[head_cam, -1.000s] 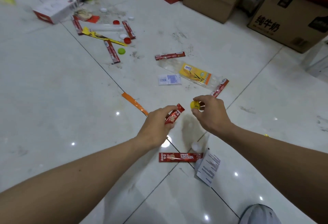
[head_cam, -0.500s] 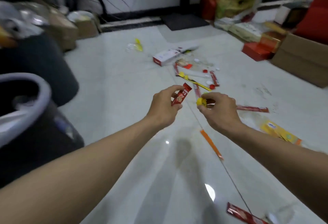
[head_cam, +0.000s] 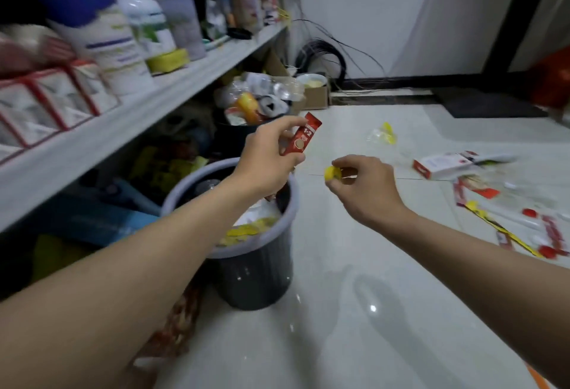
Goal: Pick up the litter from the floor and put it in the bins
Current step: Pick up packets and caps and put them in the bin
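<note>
Swung left since half a second ago: brought the near bin (head_cam: 262, 271) in from the 9 o'clock edge to just below centre, and carried the left hand (head_cam: 265, 157) and right hand (head_cam: 367, 185) along, loads unchanged.

Spread from 6 to 3 o'clock, pale glossy floor (head_cam: 385, 311), littered out at 3 o'clock with a white-and-red box (head_cam: 441, 166), red sachets, caps and a yellow strip. At 10 o'clock, a long grey shelf (head_cam: 172, 89) crowded with tubs and cartons. Below centre, the near bin again, grey with a pale rim, part full of yellow and white waste. Behind it at 12 o'clock, a dark bin (head_cam: 229, 141) heaped to the brim.

Left hand: pinching a red sachet (head_cam: 303, 138) upright between thumb and fingers, seemingly above the near bin's far rim. Right hand: clamped at the fingertips on a small yellow cap (head_cam: 330, 173), out at 3 o'clock of that bin, over bare floor, apart from the left.

Judged to be at the drop-off step for this pair. Next, probably: let go with the left, being already about over the opening; bring the right toward 9 o'clock until past the rim before releasing, or risk a cap bouncing off across the tiles. Cannot tell whether sorted by kind; if so, may want the dark bin for one item. Then back to the 3 o'clock patch.
</note>
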The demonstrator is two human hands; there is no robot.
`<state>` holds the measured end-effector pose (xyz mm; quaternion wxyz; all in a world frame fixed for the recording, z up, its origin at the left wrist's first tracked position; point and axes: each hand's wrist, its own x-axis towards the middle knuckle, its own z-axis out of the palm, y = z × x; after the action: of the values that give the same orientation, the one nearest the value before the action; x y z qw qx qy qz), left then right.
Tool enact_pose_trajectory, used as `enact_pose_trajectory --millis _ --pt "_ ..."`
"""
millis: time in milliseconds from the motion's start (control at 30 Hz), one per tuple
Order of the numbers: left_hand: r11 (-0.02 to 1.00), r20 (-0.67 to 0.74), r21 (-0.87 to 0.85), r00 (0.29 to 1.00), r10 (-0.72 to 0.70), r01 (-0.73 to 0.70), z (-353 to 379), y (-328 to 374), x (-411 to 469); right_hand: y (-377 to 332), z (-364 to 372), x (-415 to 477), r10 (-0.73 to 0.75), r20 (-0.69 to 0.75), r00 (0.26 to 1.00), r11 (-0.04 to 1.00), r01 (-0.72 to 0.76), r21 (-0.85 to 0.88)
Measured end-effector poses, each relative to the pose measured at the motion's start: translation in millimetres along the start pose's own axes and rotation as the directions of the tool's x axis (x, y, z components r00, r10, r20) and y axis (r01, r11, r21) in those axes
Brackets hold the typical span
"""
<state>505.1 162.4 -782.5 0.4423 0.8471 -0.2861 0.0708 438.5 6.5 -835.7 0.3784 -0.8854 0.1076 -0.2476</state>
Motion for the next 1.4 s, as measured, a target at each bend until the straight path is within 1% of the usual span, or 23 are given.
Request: enact_pose_trajectory --millis 167,333,500,700,867,1033,1133,1200,1300,1400 --pt "0.998 -0.079 0.033 0.996 -0.042 0.045 -54.6 -26.6 -20.8 -59.9 55.3 2.7 -0.128 0.17 0.977 0.992 0.125 0.032" --pt "0.996 -0.114 0.027 0.99 -0.085 0.089 -80.7 -46.8 -37.3 -93.8 101.3 -1.5 -0.244 0.325 0.914 0.969 0.221 0.105" --pt "0.991 -0.157 0.014 0.979 -0.13 0.134 -96.5 -63.6 -43.5 -100.6 130.7 -3.4 -0.223 0.399 0.889 0.975 0.195 0.111" --pt "0.979 -0.192 0.034 0.963 -0.191 0.201 -109.2 -81.1 -50.8 -97.6 138.6 -3.5 -0.216 0.427 0.878 0.976 0.188 0.107" --pt "0.967 -0.191 0.045 0.952 -0.239 0.252 -108.6 -93.5 -55.0 -87.7 135.2 4.0 -0.172 0.422 0.89 0.985 0.168 0.046" --pt "0.96 -0.159 0.035 0.95 -0.268 0.277 -100.9 -101.3 -54.6 -78.6 124.9 11.7 -0.134 0.393 0.91 0.989 0.147 -0.003" --pt "0.942 -0.138 0.079 0.94 -0.312 0.325 -96.8 -106.8 -52.7 -73.5 117.7 16.0 -0.106 0.368 0.924 0.99 0.133 -0.047" --pt "0.917 -0.131 0.108 0.92 -0.369 0.383 -95.0 -112.0 -50.9 -71.4 112.6 17.5 -0.084 0.347 0.934 0.991 0.115 -0.068" --pt "0.852 -0.126 0.171 0.869 -0.479 0.495 -91.8 -122.3 -48.7 -70.9 107.6 18.7 -0.063 0.322 0.945 0.991 0.098 -0.094" --pt "0.802 -0.114 0.173 0.82 -0.56 0.572 -88.3 -127.6 -47.8 -71.5 105.1 19.7 -0.051 0.305 0.951 0.99 0.089 -0.113"
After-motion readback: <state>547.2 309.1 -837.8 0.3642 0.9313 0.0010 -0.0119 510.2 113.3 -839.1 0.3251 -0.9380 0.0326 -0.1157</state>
